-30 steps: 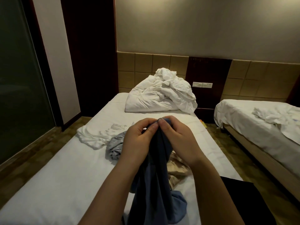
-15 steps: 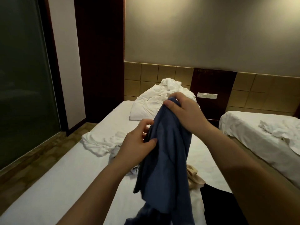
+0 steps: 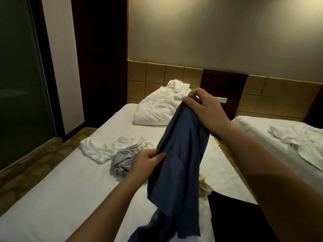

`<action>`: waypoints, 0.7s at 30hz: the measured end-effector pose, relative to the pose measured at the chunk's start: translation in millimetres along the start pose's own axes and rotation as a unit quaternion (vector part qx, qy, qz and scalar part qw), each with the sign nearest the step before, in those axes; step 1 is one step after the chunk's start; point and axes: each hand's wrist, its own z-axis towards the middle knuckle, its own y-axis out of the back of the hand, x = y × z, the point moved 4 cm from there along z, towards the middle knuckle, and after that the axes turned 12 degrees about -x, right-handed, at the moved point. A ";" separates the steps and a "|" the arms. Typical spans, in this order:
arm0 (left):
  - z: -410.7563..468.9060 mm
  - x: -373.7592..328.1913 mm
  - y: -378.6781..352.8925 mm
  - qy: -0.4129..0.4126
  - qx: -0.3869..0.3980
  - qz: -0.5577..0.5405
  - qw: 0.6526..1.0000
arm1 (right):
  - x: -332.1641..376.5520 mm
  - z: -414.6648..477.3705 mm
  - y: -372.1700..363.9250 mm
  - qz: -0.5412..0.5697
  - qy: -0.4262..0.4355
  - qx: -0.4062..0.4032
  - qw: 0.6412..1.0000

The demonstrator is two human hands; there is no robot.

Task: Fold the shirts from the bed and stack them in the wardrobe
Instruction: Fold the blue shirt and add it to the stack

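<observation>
Plain blue shirt, grey shirt, white shirt, black garment, white bed.

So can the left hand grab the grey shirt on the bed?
Probably, once it lets go: the left hand is close beside the grey shirt with nothing between them, but it is busy pinching the blue shirt.

I find nothing readable here: no words, labels, brands or numbers. The blue shirt gripped by the left hand and the right hand shows plain cloth. The pale wall plate just beyond the right hand is too blurred to tell.
</observation>
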 end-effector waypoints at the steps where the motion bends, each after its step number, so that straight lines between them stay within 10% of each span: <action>1: 0.3 0.6 2.9 0.004 0.002 -0.002 1.000 | -3.6 0.3 1.9 -0.015 -0.001 0.005 1.000; 11: 57.5 -87.8 73.1 -0.066 -0.007 -0.010 0.998 | -28.3 19.8 51.9 -0.045 -0.153 0.229 0.960; 21: 69.7 -138.2 73.6 -0.060 -0.010 -0.075 0.995 | -50.7 25.9 47.7 -0.033 -0.100 -0.057 0.993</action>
